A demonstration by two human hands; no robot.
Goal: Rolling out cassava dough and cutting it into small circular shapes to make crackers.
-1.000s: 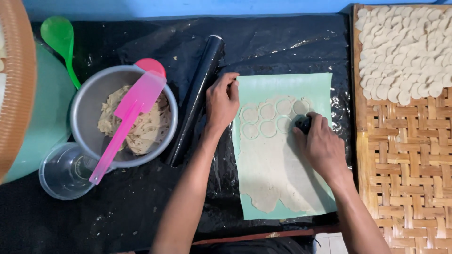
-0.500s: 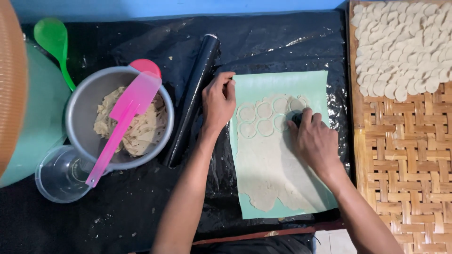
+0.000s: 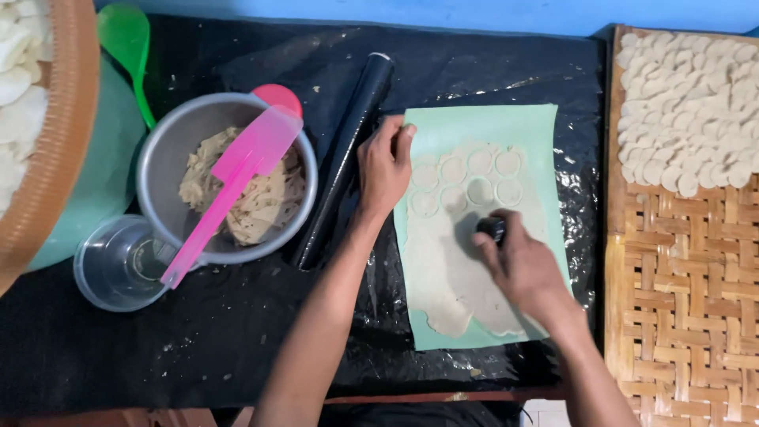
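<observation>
right hand: fingers curled tight around a small dark round cutter, pressing it down onto the dough sheet
left hand: flat, fingers loosely together (not gripping anything), fingertips resting on the far-left edge of the green mat
dough sheet: thin, pale, lies on the green mat; a cluster of round cut marks at its far end, the cutter just near of them
rolling pin: black, lies diagonally just left of the left hand, apart from the mat
metal bowl: further left, holds lumpy dough and a pink spatula
clear cup: touching the bowl's near-left side
woven tray: right of the mat, cut rounds piled at its far end
</observation>
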